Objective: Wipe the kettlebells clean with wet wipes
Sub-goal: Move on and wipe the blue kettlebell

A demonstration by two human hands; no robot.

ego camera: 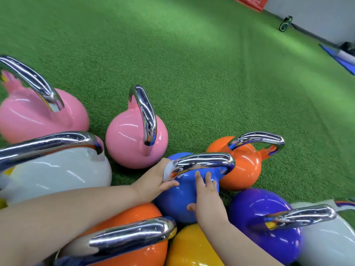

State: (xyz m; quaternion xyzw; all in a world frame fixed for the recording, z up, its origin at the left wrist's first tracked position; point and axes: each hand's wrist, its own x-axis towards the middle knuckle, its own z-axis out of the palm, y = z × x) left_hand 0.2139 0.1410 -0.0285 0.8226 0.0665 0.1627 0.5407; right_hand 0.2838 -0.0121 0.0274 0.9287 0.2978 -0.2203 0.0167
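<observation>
A blue kettlebell (178, 200) with a chrome handle (207, 162) stands on the green turf amid several others. My left hand (153, 181) holds a white wet wipe (169, 170) wrapped against the left end of that handle, with its thumb lying on the blue body. My right hand (208, 200) rests on the blue body under the handle with its fingers straight and spread.
Around the blue one stand two pink kettlebells (126, 143) (28, 118), a white one (57, 173), two orange ones (244, 169) (138, 252), a purple one (255, 208), a yellow one (192, 248) and a grey one (326, 242). Open turf (192, 64) stretches beyond, to an ab wheel (285, 24) and a blue mat (343, 60) by the wall.
</observation>
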